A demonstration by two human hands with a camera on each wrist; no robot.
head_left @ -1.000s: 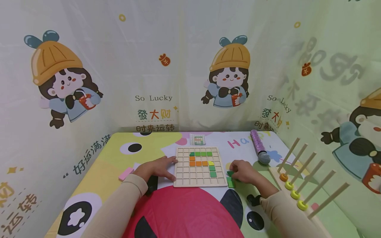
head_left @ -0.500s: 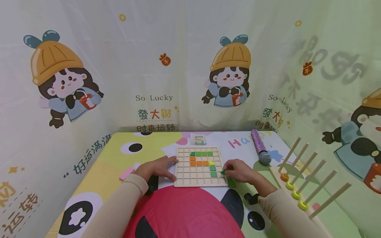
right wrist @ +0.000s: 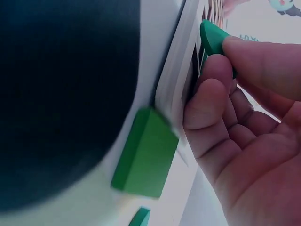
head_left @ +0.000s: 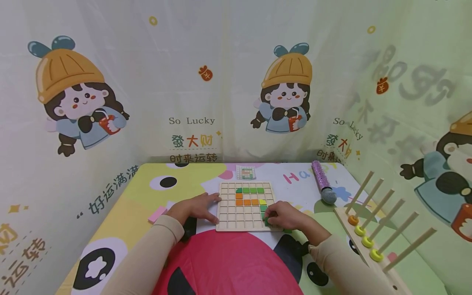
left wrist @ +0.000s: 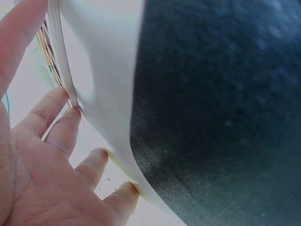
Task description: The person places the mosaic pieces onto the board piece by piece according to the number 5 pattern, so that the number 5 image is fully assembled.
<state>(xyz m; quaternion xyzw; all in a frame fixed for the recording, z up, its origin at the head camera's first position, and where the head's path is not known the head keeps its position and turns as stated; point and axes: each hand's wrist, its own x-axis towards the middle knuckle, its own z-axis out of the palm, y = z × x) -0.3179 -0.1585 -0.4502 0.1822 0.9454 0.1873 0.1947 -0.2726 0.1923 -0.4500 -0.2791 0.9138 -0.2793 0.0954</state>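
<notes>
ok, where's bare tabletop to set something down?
Free: tabletop between grid board and microphone; also the far left stretch beyond the pink block, left of the card. Crowded: the board's near right corner, with right hand, pinched green piece, green block.

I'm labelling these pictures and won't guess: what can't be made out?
Pinched green piece, right wrist view: partly hidden by the right hand.
Grid board, head view: some lower-right cells hidden by that hand.
Printed card, head view: fine details too small to read.
Lowest green piece, right wrist view: cut off by the bottom edge.
</notes>
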